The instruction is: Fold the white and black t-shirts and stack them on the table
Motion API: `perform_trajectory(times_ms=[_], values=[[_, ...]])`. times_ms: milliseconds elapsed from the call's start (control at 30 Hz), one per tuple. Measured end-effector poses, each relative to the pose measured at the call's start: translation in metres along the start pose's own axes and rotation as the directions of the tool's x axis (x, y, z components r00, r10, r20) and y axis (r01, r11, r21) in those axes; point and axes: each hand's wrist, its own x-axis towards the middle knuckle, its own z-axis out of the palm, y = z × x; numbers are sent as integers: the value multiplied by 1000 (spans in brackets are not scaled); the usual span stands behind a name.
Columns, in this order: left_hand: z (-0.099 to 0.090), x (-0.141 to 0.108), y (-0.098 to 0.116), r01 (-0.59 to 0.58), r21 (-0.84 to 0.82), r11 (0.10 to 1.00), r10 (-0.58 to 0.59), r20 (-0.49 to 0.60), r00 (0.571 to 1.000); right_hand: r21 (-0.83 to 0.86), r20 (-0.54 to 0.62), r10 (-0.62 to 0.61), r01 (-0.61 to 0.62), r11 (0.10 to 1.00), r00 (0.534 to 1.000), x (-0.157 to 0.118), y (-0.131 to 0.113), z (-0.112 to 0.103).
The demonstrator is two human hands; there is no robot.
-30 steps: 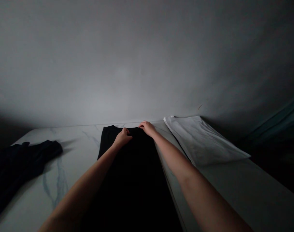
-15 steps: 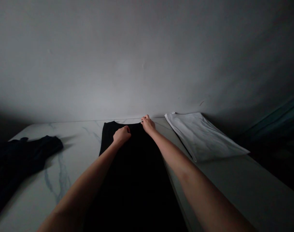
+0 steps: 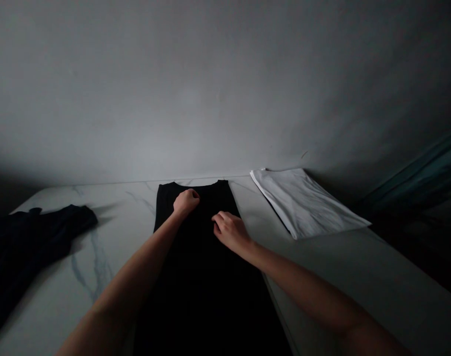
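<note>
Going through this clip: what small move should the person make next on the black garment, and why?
Probably the right hand should smooth the black sleeveless garment outward toward its edge: that hand rests curled on the fabric near the edge, the left hand sits in a fist near the neckline, and the garment lies lengthwise on the marble table.

A black sleeveless top, a white folded cloth, and a white marble table veined grey

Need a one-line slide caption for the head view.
Left hand and right hand rest curled on a black sleeveless garment on a marble table.
</note>
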Motion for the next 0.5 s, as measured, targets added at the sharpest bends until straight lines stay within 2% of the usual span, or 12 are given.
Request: perform_trajectory(times_ms=[100, 167, 333, 500], values=[[1, 1, -2, 2, -19, 1000, -2, 0, 1000, 159, -38, 124, -116, 981, 992, 7, 10, 1], [1, 2, -3, 7, -19, 1000, -7, 2, 1000, 260, -35, 153, -139, 956, 988, 9, 17, 0], [4, 0, -3, -36, 32, 999, 36, -7, 999, 355, 17, -30, 22, 935, 999, 10, 26, -1], [4, -6, 3, -72, 179, 981, 90, -94, 991, 324, -63, -12, 32, 946, 998, 23, 32, 10]])
